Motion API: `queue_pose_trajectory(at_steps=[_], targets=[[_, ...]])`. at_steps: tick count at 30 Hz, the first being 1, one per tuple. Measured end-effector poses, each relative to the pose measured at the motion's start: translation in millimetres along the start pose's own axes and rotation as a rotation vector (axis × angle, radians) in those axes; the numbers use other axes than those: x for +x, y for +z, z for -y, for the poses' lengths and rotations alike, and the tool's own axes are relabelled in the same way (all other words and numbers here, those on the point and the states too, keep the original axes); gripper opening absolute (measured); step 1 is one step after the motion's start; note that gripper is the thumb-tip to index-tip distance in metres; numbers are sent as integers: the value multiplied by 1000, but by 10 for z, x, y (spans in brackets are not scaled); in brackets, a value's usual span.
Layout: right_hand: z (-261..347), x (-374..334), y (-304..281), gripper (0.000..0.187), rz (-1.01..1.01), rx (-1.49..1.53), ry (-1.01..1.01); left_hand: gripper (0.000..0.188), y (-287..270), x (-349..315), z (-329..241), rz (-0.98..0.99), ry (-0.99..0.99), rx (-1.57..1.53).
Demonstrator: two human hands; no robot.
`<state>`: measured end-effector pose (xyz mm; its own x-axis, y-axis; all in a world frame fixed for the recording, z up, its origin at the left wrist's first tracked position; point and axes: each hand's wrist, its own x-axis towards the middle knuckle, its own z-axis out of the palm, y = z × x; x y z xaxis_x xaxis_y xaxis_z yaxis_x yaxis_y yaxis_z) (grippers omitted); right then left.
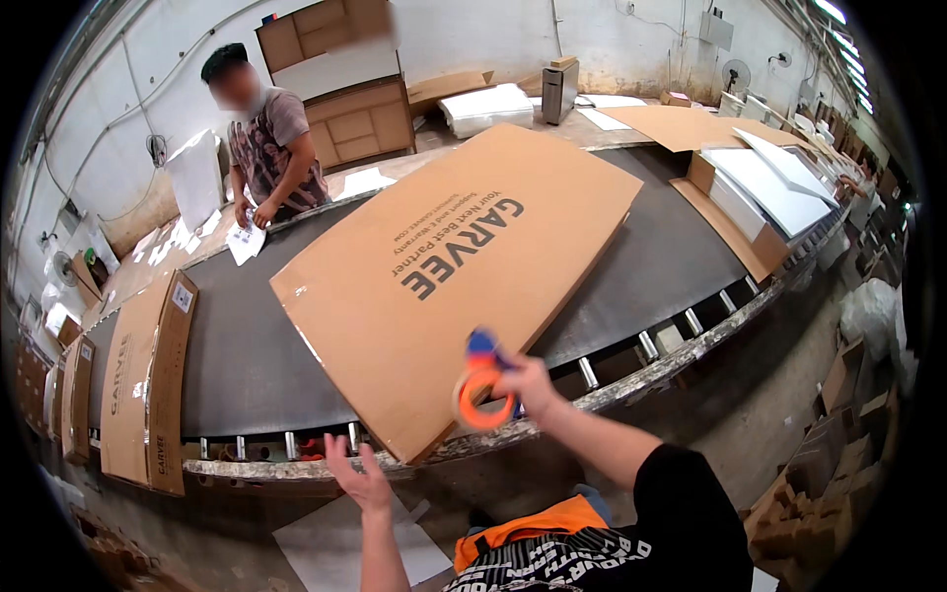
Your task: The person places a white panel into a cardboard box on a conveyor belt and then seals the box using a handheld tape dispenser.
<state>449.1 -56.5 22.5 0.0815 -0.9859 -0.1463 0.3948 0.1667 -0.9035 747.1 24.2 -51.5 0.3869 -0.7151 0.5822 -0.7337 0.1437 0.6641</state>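
A large flat brown cardboard box with dark print lies slantwise across the conveyor in front of me. My right hand grips an orange and blue tape dispenser, blurred by motion, over the box's near right edge. My left hand is raised with its fingers spread, holding nothing, just off the box's near corner. Whether the dispenser touches the cardboard I cannot tell.
Under the box runs a dark conveyor belt with metal rollers along its near side. Closed cartons stand at the left. An open carton with white panels sits right. Across the belt, a person holds papers.
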Motion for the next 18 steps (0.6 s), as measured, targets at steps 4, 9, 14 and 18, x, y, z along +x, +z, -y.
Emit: queue_pose_trajectory(at_steps=[4, 9, 14, 18], targets=[[490, 1162, -1274, 38, -539, -259, -187, 42, 431, -126, -767, 147, 232, 122], [1201, 2414, -2455, 58, -825, -785, -13, 46, 1306, -209, -853, 149, 101, 624], [1647, 3354, -2969, 77, -750, -840, 156, 55, 1485, -170, -985, 179, -7, 845], [1511, 4181, -3562, 89, -612, -720, 62, 55, 1470, -167, -992, 168, -13, 848]])
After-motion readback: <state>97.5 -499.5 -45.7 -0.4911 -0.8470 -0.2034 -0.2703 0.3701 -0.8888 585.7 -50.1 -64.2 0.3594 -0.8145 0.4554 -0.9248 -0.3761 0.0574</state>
